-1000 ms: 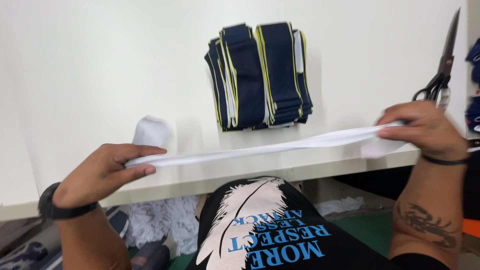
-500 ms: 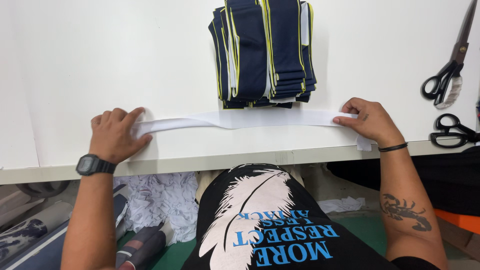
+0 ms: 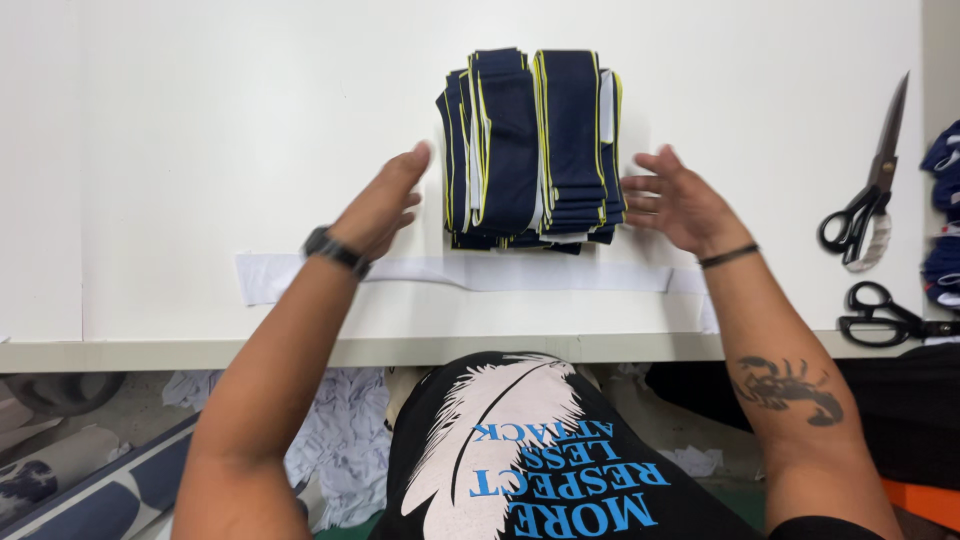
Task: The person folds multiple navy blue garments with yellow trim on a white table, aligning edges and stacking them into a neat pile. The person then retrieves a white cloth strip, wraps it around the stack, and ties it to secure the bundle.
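Left hand (image 3: 385, 205): open, fingers spread, gripping nothing, just beside the left edge of the navy stack (image 3: 530, 148).
Right hand (image 3: 675, 200): open too, empty, near the stack's right edge.
Navy stack: folded yellow-edged pieces, mid-table; lower layers hidden.
White strip (image 3: 560, 275): flat along the table's (image 3: 200, 120) near edge, partly under the left forearm.
Scissors (image 3: 865, 195): far right; second pair (image 3: 885, 315) cut off.

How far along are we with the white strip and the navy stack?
Done: the white strip lies flat along the table's near edge, released by both hands. In hand: left hand and right hand are open on either side of the stack of navy yellow-edged bands, not yet gripping. Left: the stack sits just behind the strip, not on it; the strip is unwrapped.
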